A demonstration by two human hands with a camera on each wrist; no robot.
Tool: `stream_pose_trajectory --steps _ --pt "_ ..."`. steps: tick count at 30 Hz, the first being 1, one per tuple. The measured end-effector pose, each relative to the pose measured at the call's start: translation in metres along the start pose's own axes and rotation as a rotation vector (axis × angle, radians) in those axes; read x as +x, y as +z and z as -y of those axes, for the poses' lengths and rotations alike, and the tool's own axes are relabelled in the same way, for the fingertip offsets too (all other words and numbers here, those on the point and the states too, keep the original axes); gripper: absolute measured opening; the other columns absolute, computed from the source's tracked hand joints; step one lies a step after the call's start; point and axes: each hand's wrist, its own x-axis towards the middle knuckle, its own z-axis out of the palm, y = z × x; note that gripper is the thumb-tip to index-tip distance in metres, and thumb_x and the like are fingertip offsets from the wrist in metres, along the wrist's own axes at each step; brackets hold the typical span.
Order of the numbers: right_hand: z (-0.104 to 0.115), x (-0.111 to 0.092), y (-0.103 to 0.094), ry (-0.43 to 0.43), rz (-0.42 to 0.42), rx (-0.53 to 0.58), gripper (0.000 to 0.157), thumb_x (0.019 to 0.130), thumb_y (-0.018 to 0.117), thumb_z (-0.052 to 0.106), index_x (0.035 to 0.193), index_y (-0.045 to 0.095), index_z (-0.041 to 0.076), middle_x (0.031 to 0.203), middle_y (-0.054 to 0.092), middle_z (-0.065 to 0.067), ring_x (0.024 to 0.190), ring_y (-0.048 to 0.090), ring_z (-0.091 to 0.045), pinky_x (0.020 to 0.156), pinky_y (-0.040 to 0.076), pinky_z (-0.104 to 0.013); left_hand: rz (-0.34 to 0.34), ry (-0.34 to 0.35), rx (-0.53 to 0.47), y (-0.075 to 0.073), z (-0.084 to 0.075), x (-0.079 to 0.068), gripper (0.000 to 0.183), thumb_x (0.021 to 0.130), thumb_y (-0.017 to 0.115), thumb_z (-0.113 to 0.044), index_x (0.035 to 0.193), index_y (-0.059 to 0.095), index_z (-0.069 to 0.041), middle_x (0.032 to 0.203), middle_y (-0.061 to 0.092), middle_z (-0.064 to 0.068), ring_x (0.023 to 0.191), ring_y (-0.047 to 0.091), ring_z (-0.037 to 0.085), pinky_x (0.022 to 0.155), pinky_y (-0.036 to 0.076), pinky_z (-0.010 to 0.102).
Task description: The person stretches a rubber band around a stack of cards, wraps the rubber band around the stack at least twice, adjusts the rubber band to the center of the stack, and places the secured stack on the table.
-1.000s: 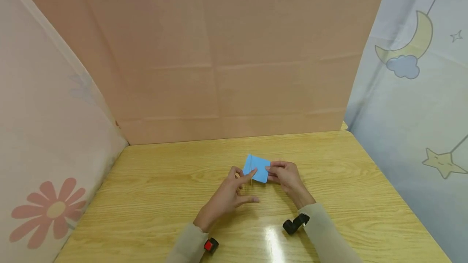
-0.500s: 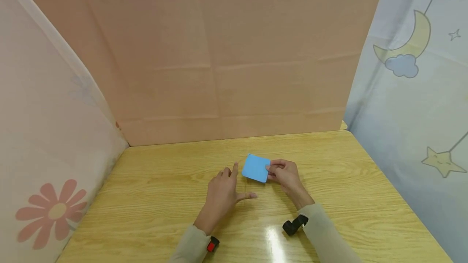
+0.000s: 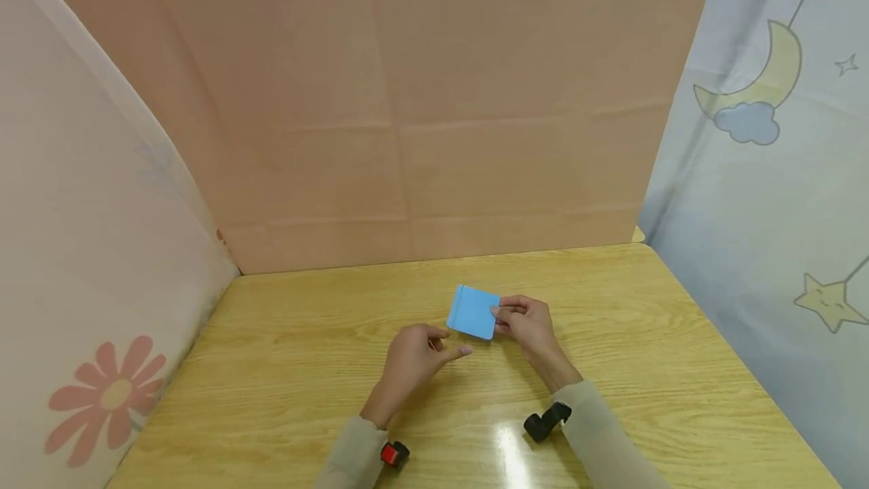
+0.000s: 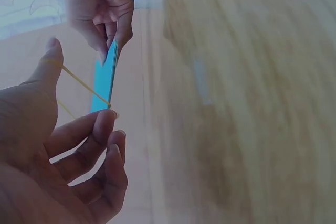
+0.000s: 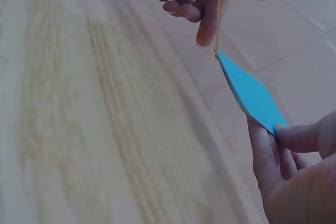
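A thin stack of blue cards (image 3: 474,314) with rounded corners is held above the table, its layered edge showing in the right wrist view. My right hand (image 3: 534,329) pinches the stack's right side between thumb and fingers. At the opposite end a yellow rubber band (image 4: 80,81) goes round the cards and is stretched out to the thumb of my left hand (image 3: 410,357), which sits inside the loop. The other left fingers are curled, with the index fingertip close to the cards' corner in the left wrist view. Whether that fingertip touches the cards I cannot tell.
The wood-grain table (image 3: 305,353) lies beneath both hands. A plain peach-coloured cloth (image 3: 400,134) hangs behind it, with patterned cloths at the left and right. Black straps with small devices sit on both wrists.
My left hand has drawn back from over the cards, spread beside them, then curled its fingers lower down. The band line has moved nearer the cards' left edge. My right hand stays almost still.
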Motion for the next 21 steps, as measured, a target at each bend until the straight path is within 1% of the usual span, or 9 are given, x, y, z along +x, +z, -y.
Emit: stream_pose_trajectory --steps 1,5,8,11,12,14,16,19,21 --pt "0.0 0.0 0.0 0.002 0.003 0.0 0.026 0.092 0.068 0.007 0.115 0.062 -0.004 0.092 0.066 -0.008 0.076 0.067 -0.016 0.077 0.062 -0.036 0.015 -0.018 -0.056 0.0 0.003 0.001 0.065 0.077 0.066 -0.071 0.108 0.077 -0.015 0.079 0.071 -0.008 0.063 0.057 0.003 0.055 0.048 0.021" --pt "0.002 0.001 -0.003 -0.003 0.033 0.004 0.029 0.092 0.069 0.008 0.117 0.062 -0.005 0.09 0.067 -0.005 0.077 0.067 -0.016 0.078 0.061 -0.036 0.107 -0.111 -0.332 -0.001 0.012 0.005 0.051 0.08 0.067 -0.066 0.105 0.078 -0.022 0.093 0.075 -0.002 0.073 0.064 0.015 0.059 0.053 0.03" --pt "0.003 0.001 -0.005 -0.011 0.084 0.038 0.032 0.091 0.07 0.009 0.118 0.06 -0.006 0.088 0.067 -0.002 0.076 0.068 -0.016 0.077 0.061 -0.033 0.167 -0.195 -0.542 -0.004 0.019 0.008 0.052 0.083 0.067 -0.062 0.102 0.078 -0.015 0.097 0.074 0.005 0.076 0.063 0.019 0.063 0.054 0.032" --pt "0.006 0.001 -0.007 -0.019 0.164 0.075 0.033 0.09 0.07 0.008 0.118 0.059 -0.006 0.087 0.066 -0.001 0.077 0.069 -0.016 0.077 0.061 -0.032 0.193 -0.277 -0.718 -0.004 0.026 0.011 0.067 0.085 0.065 -0.063 0.099 0.074 0.001 0.09 0.071 0.009 0.076 0.063 0.017 0.068 0.055 0.03" --pt "0.007 0.0 -0.007 -0.02 0.192 0.086 0.032 0.09 0.071 0.008 0.117 0.059 -0.006 0.086 0.066 -0.001 0.076 0.069 -0.016 0.076 0.061 -0.033 0.197 -0.304 -0.766 -0.005 0.028 0.011 0.071 0.085 0.064 -0.064 0.099 0.072 0.005 0.087 0.07 0.008 0.077 0.062 0.016 0.07 0.054 0.029" --pt "0.008 -0.001 -0.008 -0.019 0.242 0.096 0.03 0.089 0.071 0.008 0.114 0.06 -0.005 0.085 0.066 -0.001 0.076 0.069 -0.016 0.077 0.062 -0.034 0.191 -0.337 -0.832 -0.005 0.031 0.012 0.073 0.085 0.064 -0.063 0.099 0.069 0.009 0.083 0.068 0.005 0.076 0.062 0.015 0.07 0.053 0.027" --pt "0.009 -0.002 -0.009 -0.02 0.285 0.093 0.028 0.089 0.071 0.007 0.112 0.06 -0.005 0.085 0.066 -0.001 0.076 0.068 -0.016 0.078 0.061 -0.036 0.171 -0.348 -0.856 -0.006 0.033 0.013 0.071 0.085 0.065 -0.061 0.098 0.069 0.009 0.078 0.063 0.001 0.072 0.056 0.014 0.066 0.048 0.026" --pt "0.008 -0.003 -0.009 -0.021 0.32 0.075 0.026 0.089 0.071 0.006 0.11 0.061 -0.005 0.087 0.066 -0.002 0.078 0.068 -0.016 0.08 0.061 -0.039 0.133 -0.348 -0.877 -0.007 0.033 0.014 0.058 0.085 0.07 -0.055 0.09 0.071 0.003 0.072 0.053 -0.002 0.067 0.045 0.014 0.062 0.04 0.025" --pt "0.008 -0.004 -0.009 -0.03 0.337 0.052 0.025 0.089 0.071 0.006 0.109 0.061 -0.005 0.09 0.065 -0.003 0.079 0.069 -0.016 0.081 0.061 -0.039 0.117 -0.335 -0.883 -0.007 0.032 0.014 0.048 0.084 0.073 -0.05 0.084 0.071 -0.002 0.068 0.049 -0.002 0.065 0.042 0.014 0.061 0.039 0.025"
